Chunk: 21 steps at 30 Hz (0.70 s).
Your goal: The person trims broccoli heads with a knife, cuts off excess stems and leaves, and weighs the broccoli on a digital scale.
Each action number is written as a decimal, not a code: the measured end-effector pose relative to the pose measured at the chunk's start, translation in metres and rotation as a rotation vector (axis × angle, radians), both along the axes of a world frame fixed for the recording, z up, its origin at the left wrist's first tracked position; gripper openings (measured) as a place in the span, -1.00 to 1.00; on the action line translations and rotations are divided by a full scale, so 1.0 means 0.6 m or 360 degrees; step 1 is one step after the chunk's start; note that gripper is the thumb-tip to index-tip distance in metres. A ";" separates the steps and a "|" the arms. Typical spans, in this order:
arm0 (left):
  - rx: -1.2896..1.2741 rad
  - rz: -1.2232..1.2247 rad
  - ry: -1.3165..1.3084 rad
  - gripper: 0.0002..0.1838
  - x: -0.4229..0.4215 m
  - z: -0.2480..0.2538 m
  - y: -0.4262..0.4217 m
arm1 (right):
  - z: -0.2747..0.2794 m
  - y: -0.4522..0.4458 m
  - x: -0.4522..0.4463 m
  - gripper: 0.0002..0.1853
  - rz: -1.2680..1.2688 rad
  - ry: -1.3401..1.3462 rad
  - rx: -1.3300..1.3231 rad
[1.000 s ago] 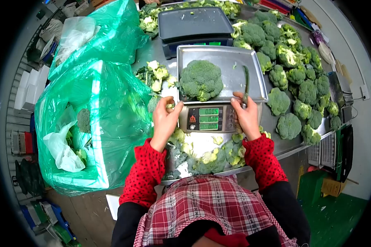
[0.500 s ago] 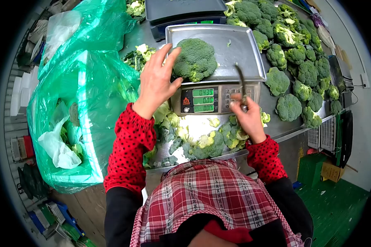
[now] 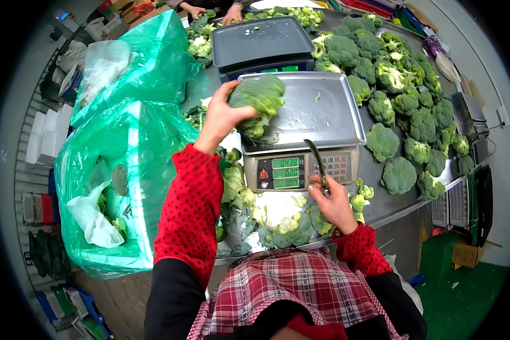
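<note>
My left hand is closed around a broccoli head, which is tilted at the left side of the metal weighing tray. The broccoli is smeared by motion; whether it touches the tray I cannot tell. In my right hand is a knife with a dark curved blade, pointing up in front of the tray's near edge. Below the tray, the scale's panel shows lit green digits. Broccoli trimmings and leaves lie along the near table edge.
Many broccoli heads cover the table's right side. A crate lined with a green plastic bag stands at left, with another green bag behind it. Beyond the tray is a second scale. Another person's hands show at the far edge.
My left hand has gone from resting open beside the broccoli to gripping and tilting it. My right hand still holds the knife. The view has shifted, bringing another person's hands into sight.
</note>
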<state>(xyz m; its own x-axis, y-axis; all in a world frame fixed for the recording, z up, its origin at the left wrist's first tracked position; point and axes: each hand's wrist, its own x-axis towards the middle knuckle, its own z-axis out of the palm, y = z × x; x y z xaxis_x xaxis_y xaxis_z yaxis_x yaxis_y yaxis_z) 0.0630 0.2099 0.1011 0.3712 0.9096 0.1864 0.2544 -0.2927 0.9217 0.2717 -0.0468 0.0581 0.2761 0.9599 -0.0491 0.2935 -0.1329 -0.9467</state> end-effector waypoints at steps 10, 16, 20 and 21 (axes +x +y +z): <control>-0.1225 0.0117 -0.1033 -0.39 -0.140 -0.009 -0.219 | 0.074 0.027 -0.048 -0.67 0.0721 -0.1052 0.0626; -0.1309 0.0282 -0.0772 -0.31 -0.179 -0.032 -0.298 | 0.073 0.028 -0.057 -0.66 0.1075 -0.1531 0.0629; -0.1512 0.0345 -0.0636 -0.31 -0.188 -0.032 -0.349 | 0.058 0.011 -0.058 -0.61 0.1107 -0.1828 0.0792; -0.1556 0.0344 -0.0607 -0.35 -0.190 -0.042 -0.358 | 0.053 0.000 -0.059 -0.58 0.1120 -0.1876 0.0728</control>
